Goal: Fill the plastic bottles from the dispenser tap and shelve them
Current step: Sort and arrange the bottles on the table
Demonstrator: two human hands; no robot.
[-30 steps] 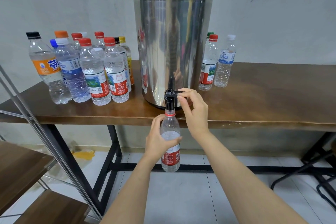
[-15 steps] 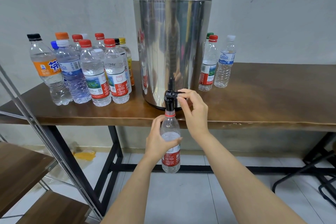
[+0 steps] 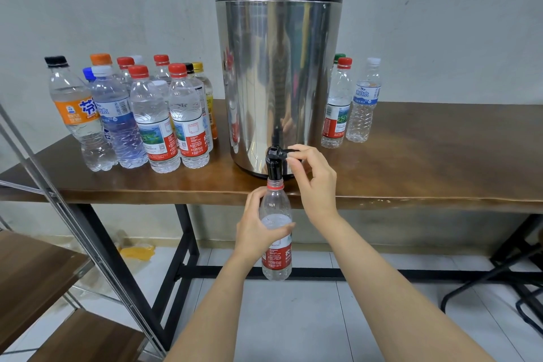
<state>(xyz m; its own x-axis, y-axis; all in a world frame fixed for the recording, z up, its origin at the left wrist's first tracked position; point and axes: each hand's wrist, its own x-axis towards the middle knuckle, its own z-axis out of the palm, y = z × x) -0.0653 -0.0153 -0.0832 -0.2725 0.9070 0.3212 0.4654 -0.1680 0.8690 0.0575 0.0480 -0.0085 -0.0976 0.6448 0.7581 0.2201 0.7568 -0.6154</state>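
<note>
Fingers [image 3: 253, 200] of the left hand [image 3: 255, 232] are curled round the bottle [image 3: 276, 261], with the thumb laid across its front. Its open neck is thus kept upright under the tap [image 3: 274, 169], just below the tabletop's [image 3: 440, 161] front edge. Fingertips [image 3: 295, 159] of the right hand [image 3: 317, 185] are pinched on the tap's lever, presumably so that the flow can be cut once the bottle is full. Water is seen up to about its shoulder. A shelf [image 3: 35, 267] is kept within reach at the far left. Capped bottles [image 3: 152, 120] are massed at the tabletop's left end. The dispenser [image 3: 279, 67] is set at the front edge so that the tap overhangs it. Against the earlier frames both holds are unchanged, and any rise in the water is too slight to tell.
</note>
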